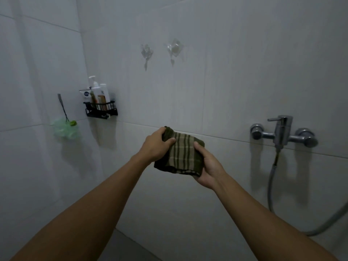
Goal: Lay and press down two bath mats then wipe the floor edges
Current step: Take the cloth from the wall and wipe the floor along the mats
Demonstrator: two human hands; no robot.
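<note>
A folded cloth [181,155], dark green with tan stripes, is held up in front of the white tiled wall at chest height. My left hand [157,145] grips its upper left corner, fingers over the top and thumb on the front. My right hand [208,166] holds its right and lower edge, thumb on the front and fingers behind. No bath mat is in view. Only a dim strip of floor [130,245] shows at the bottom.
A chrome shower mixer [282,133] with a hanging hose [271,187] is on the wall to the right. A black wire caddy [101,108] with several bottles sits in the left corner, a green mesh sponge [66,129] beside it. Two clear hooks [160,51] are mounted above.
</note>
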